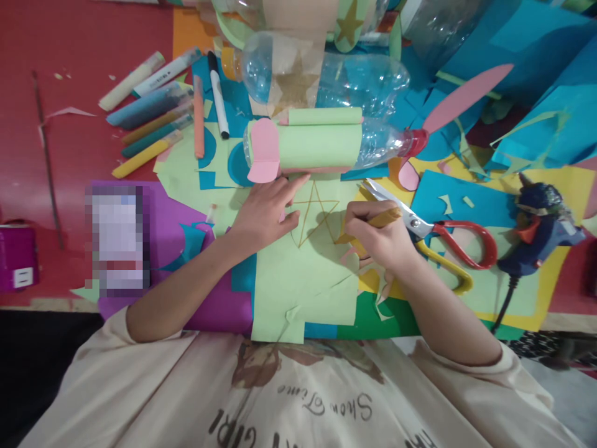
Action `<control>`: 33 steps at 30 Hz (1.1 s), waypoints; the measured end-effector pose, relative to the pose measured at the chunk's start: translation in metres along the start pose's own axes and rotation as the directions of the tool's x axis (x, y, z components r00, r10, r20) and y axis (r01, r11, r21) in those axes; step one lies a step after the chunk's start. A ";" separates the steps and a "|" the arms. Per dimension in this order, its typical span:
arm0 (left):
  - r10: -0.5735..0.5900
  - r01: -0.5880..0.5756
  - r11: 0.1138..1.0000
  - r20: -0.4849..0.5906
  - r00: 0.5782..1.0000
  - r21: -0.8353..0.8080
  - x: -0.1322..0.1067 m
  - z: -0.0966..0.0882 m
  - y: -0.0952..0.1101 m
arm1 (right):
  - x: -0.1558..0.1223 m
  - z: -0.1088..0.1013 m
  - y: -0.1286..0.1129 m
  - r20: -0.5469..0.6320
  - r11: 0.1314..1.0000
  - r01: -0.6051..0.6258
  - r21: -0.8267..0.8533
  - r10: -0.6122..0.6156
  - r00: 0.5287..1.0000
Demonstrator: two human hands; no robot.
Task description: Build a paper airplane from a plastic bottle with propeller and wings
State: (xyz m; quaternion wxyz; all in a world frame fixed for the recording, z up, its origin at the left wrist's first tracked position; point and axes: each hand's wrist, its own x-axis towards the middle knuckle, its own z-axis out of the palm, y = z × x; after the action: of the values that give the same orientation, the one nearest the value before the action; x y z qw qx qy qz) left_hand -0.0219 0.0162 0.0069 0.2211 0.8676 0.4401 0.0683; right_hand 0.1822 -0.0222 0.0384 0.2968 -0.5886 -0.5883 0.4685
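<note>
A light green sheet of paper (pixel 308 280) lies in front of me, with a star outline (pixel 319 213) drawn on it in golden-brown lines. My left hand (pixel 270 211) rests on the sheet left of the star, fingers stretched out and apart. In my right hand (pixel 380 235) a golden-brown marker (pixel 389 217) is gripped, its tip down near the star's lower right point. Just beyond my hands lies a plastic bottle (pixel 382 143) wrapped in green paper, with pink paper pieces and a red cap. Scissors (pixel 420 225) with red and yellow handles lie right beside my right hand.
Several markers (pixel 153 106) lie at the upper left. Another clear bottle (pixel 359 78) with a gold star lies farther back. A phone (pixel 117 239) rests on purple paper at left. A blue glue gun (pixel 536 230) with its cord is at right, among paper scraps.
</note>
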 end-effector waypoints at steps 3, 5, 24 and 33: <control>0.010 -0.010 1.000 -0.008 1.000 -0.001 0.000 0.000 0.000 | 0.000 -0.002 -0.002 -0.027 0.999 -0.007 0.042 0.008 1.000; 0.010 -0.010 1.000 -0.014 1.000 -0.001 0.000 0.001 0.000 | -0.001 -0.005 -0.001 -0.064 0.994 0.025 0.104 -0.018 0.998; -0.002 0.001 0.996 -0.011 1.000 -0.088 -0.001 -0.002 -0.002 | 0.004 0.019 0.008 0.000 0.974 0.228 0.016 -0.228 0.974; -0.007 0.007 0.998 0.006 1.000 -0.069 -0.001 -0.002 -0.002 | 0.008 0.023 0.010 -0.009 0.972 0.234 0.012 -0.234 0.972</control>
State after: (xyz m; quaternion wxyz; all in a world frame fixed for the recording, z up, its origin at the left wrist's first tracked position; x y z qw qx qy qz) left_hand -0.0246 0.0176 0.0081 0.2523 0.8581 0.4400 0.0800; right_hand 0.1645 -0.0208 0.0191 0.3561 -0.5149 -0.6493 0.4319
